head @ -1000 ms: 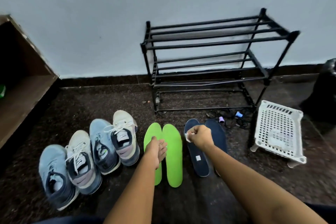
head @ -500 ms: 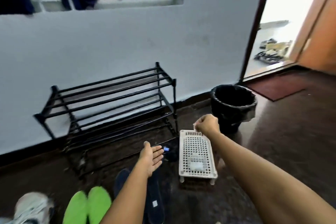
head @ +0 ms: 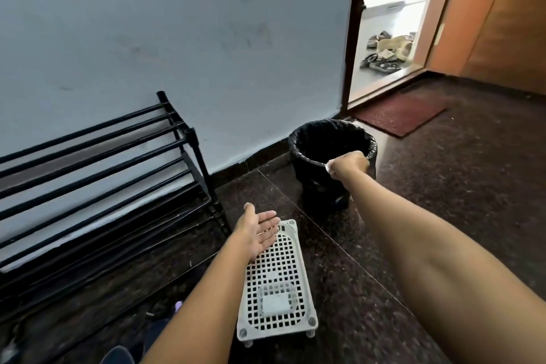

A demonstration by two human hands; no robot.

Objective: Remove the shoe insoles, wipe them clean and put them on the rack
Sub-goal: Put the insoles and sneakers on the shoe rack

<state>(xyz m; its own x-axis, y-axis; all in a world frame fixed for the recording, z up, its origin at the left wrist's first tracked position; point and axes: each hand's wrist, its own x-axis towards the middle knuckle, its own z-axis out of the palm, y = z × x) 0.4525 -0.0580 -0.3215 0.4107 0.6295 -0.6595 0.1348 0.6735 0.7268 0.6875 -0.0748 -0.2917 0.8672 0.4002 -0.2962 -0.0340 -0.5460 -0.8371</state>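
Bin (head: 307, 168) now under right hand (head: 348, 165), closed on a white wipe (head: 328, 167); left hand (head: 258, 232) open, empty, now over white tray (head: 298, 275).

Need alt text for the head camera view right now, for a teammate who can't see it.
The person's right hand, closed on a small white wipe, reaches over the rim of a black lined bin by the wall. The left hand hovers open, palm up, above a white perforated tray on the dark floor. An empty black shoe rack stands at left.

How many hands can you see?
2. The left hand is open, palm up, above the white basket. The right hand is closed on something small and white at the black bin's rim.
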